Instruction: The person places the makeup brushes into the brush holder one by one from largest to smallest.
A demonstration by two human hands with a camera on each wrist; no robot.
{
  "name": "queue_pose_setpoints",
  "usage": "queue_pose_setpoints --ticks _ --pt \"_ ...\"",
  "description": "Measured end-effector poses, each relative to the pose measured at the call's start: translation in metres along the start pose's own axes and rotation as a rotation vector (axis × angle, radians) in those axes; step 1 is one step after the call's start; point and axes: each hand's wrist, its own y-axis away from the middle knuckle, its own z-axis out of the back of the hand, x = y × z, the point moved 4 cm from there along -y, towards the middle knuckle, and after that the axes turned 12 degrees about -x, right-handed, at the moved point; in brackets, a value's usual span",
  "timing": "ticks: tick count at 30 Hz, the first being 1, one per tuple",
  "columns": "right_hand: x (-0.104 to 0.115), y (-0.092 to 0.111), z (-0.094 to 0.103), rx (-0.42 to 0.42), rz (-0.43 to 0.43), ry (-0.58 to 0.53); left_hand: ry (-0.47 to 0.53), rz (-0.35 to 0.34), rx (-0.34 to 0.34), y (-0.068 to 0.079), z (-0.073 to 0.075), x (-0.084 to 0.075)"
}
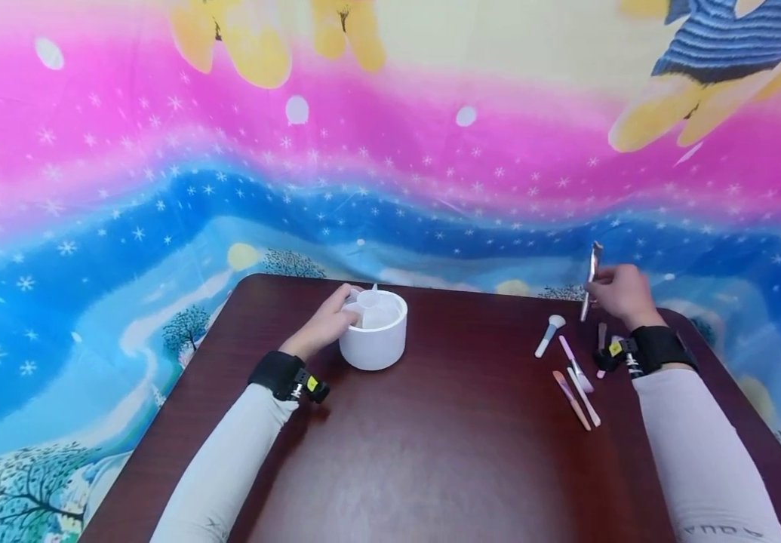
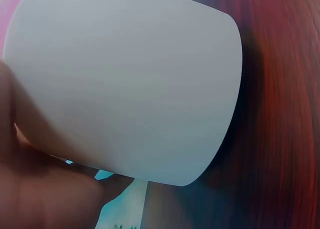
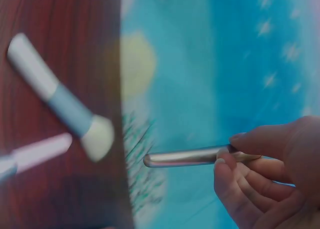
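Observation:
On the left of the table, my left hand (image 1: 325, 320) grips the rim of a white round makeup brush holder (image 1: 373, 351) with clear dividers (image 1: 371, 305) inside. The holder's smooth side wall (image 2: 130, 84) fills much of the left wrist view. At the far right edge, my right hand (image 1: 628, 294) pinches a slim makeup brush (image 1: 592, 271) between thumb and fingers, raised upright above the table. Its shiny metallic handle (image 3: 185, 157) points away from the fingers in the right wrist view, where the hand hides its other end.
Several makeup brushes lie below the right hand: a white-and-blue one (image 1: 550, 335), a pink one (image 1: 576, 366), a white one (image 1: 583, 397) and a peach-handled one (image 1: 571, 400). Another brush (image 1: 601, 332) is partly hidden by the wrist camera. A printed cloth (image 1: 431, 181) hangs behind the table (image 1: 390, 467).

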Motion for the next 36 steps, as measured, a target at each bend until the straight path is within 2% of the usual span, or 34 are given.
queue_pose_setpoints --ticks 6,13,17,23,29,36 --pt "0.052 0.005 0.01 -0.095 0.076 0.035 -0.027 -0.023 0.005 -0.003 -0.02 -0.007" --pt "0.104 0.023 0.015 -0.139 0.119 -0.073 -0.019 -0.037 0.007 -0.001 -0.04 -0.017" --pt "0.131 0.033 0.011 -0.142 0.119 -0.173 -0.011 -0.052 0.018 0.0 -0.051 -0.023" --pt "0.163 0.042 -0.006 -0.11 0.132 -0.321 -0.01 -0.101 0.034 0.001 -0.064 -0.025" --pt "0.185 0.047 -0.027 -0.027 0.155 -0.418 -0.004 -0.124 0.047 0.001 -0.073 -0.029" --pt "0.189 0.052 -0.057 0.059 0.167 -0.457 0.0 -0.131 0.056 0.003 -0.081 -0.031"
